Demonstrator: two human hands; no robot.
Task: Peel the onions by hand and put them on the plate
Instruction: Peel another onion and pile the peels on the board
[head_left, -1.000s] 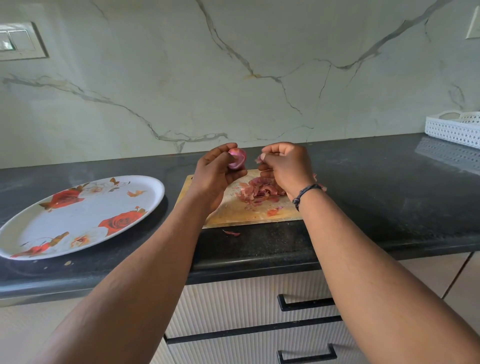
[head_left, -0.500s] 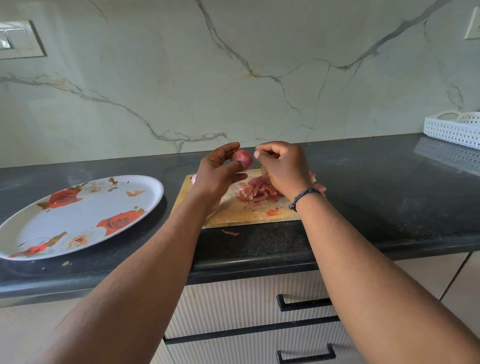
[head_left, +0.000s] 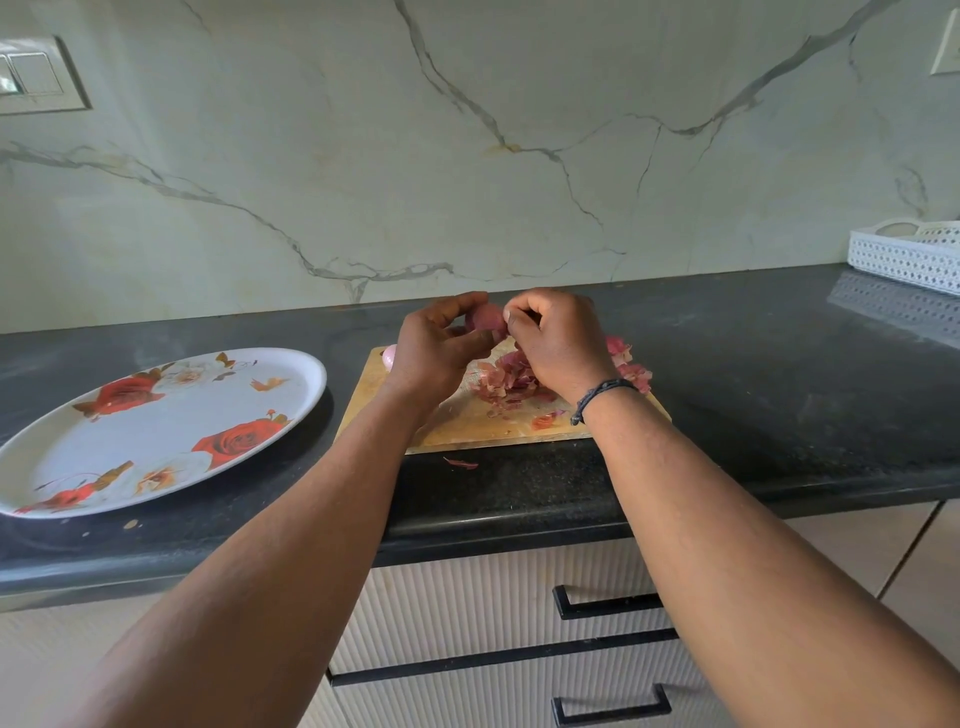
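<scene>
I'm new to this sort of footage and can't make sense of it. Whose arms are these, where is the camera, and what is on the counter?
There is no machine here: the camera sits on a person's head and looks down, so both arms are that person's own. The left hand holds a small red onion, and the right hand pinches at it, apparently pulling skin off. Below them, a wooden cutting board on the dark counter carries a pile of onion skins. Another pale onion peeks out at the board's far left corner. The flowered plate to the left holds no onions yet. A white basket stands far right.
</scene>
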